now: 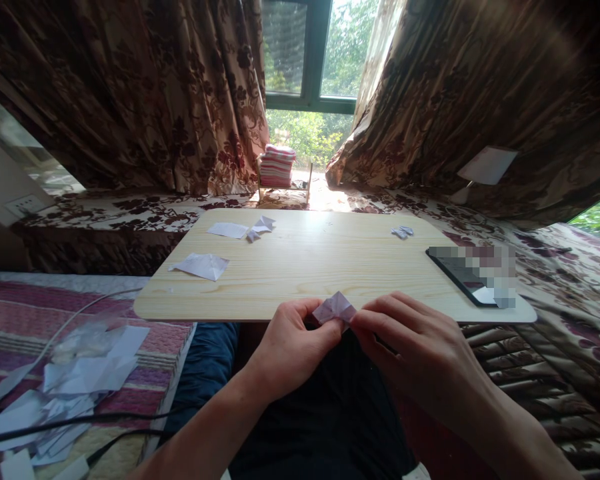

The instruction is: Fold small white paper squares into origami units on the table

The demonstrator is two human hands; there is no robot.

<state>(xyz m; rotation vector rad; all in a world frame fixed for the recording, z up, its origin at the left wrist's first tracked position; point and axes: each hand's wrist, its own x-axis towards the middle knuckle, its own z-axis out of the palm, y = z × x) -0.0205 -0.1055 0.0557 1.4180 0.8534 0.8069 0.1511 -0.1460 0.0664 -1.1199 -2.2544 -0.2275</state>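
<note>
A small folded piece of white paper [334, 307] is held between both hands, just over the front edge of the wooden-topped table [300, 267]. My left hand [297, 333] pinches its left and lower side with the thumb in front. The fingertips of my right hand [405, 333] grip its right corner. Creases cross the paper, and a pointed top sticks up. On the table's left lie a creased paper sheet [201, 266], a flat paper piece [227, 230] and a folded paper shape [261, 228]. Smaller folded paper pieces [403, 232] rest at the far right.
A black tablet [463, 277], partly blurred out, lies on the table's right side. Loose papers [93, 367] and dark cables [75, 421] are on the striped bedding at left. Behind the table stand a small rack with folded towels [277, 167] and a lamp [487, 165].
</note>
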